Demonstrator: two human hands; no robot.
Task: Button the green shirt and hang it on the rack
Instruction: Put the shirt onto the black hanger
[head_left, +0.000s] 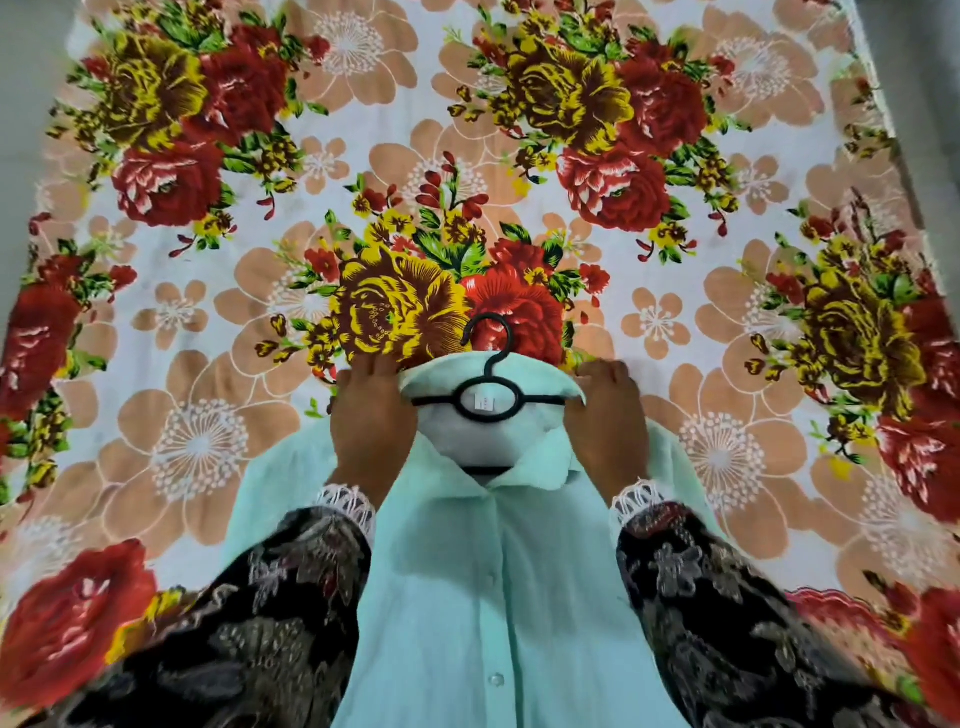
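On the floral bedsheet (363, 130), the mint-green shirt (493, 597) is lying flat and buttoned while the left hand (371, 415) and right hand (608, 415) are clutching its shoulders, apparently seating the black hanger (488, 397) for lifting.

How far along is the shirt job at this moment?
Done: the pale green button-up shirt looks buttoned down the front, and the black plastic hanger sits inside its collar. In hand: left hand and right hand press its shoulders. Left: hanging; no rack shows.
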